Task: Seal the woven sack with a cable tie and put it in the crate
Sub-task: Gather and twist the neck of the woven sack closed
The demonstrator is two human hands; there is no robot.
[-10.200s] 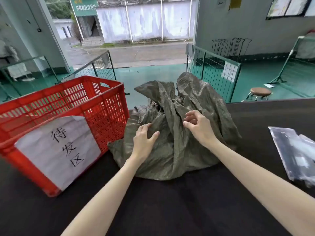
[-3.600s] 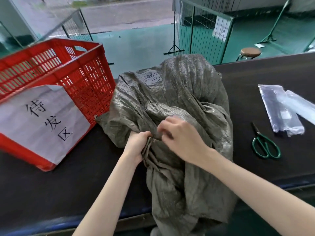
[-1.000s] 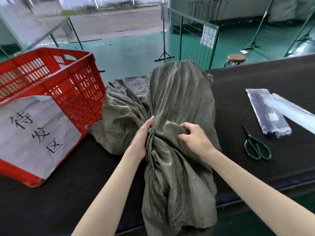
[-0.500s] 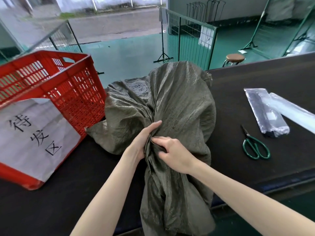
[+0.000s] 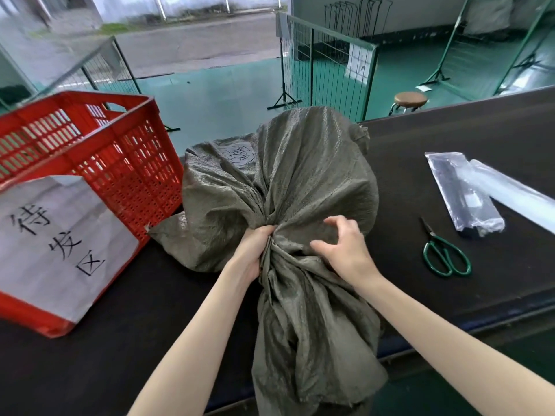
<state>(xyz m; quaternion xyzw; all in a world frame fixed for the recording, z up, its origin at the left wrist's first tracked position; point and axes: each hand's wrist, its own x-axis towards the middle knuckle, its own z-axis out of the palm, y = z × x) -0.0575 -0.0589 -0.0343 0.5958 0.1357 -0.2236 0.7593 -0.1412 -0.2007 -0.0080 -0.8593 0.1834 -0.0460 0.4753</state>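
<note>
Now, from the head view, the woven sack [image 5: 300, 187] lies on the dark worktop [image 5: 450, 295] beside the red crate [image 5: 126, 163], its mouth hanging over the near edge. Left hand [image 5: 253, 250] clamps the gathered neck; right hand [image 5: 345, 250] hovers, fingers apart.

Both bare forearms reach forward from the bottom edge and converge toward the middle; the left hand [image 5: 253, 250] is closed in a fist, knuckles up, its fingers [image 5: 264, 235] wrapped tight around the gathered neck of the grey-green woven sack [image 5: 300, 190]; the right hand [image 5: 345, 247] sits just beside it, palm down, wrist slightly bent, thumb pointing toward the left hand, its fingers [image 5: 336, 225] curled in a loose claw, the tips apparently pressing into the fabric, though the contact is hard to make out; both arms are bare to the frame edge.
</note>
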